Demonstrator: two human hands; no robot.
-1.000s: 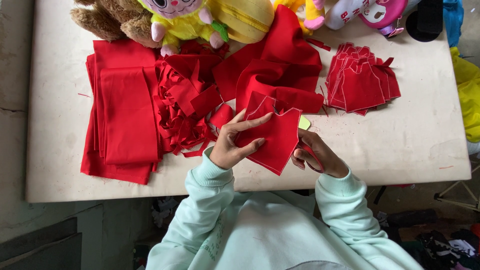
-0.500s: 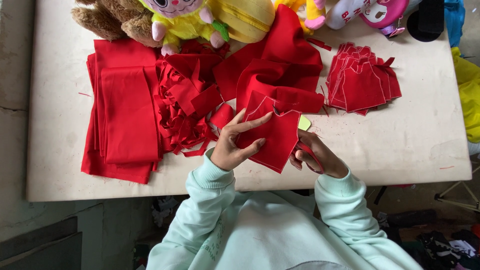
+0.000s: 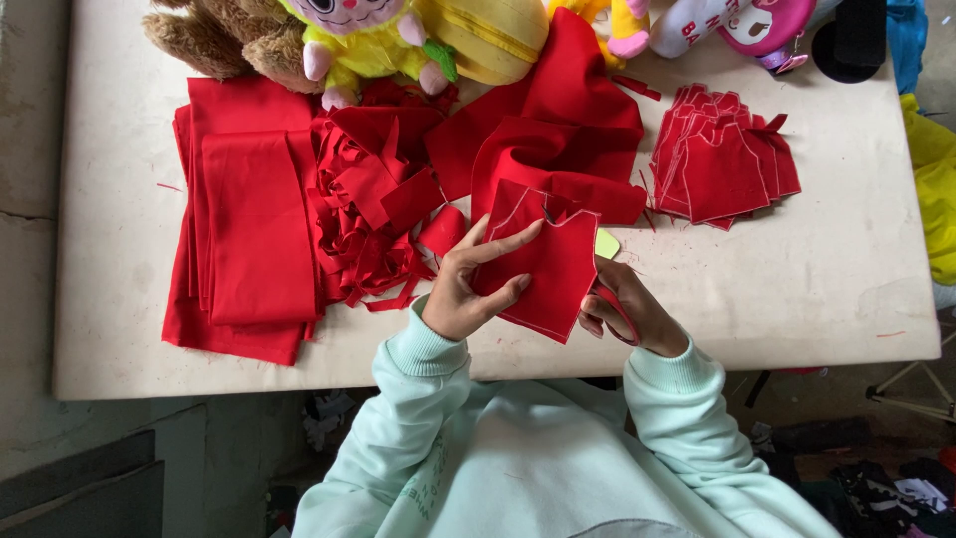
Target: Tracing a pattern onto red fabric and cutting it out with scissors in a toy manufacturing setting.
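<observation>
Pale, scuffed worktable (image 3: 827,289) under soft even light, grey concrete floor (image 3: 25,149) left of the fingers, dark clutter (image 3: 876,468) below.

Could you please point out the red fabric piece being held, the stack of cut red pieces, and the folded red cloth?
red fabric piece (image 3: 548,264): head view, middle of its face.
stack of cut red pieces (image 3: 722,169): head view, top piece's centre.
folded red cloth (image 3: 254,224): head view, middle of the top fold.

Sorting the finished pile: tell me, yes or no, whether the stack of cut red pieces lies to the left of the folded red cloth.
No, the stack of cut red pieces lies far right of the folded red cloth.
</observation>
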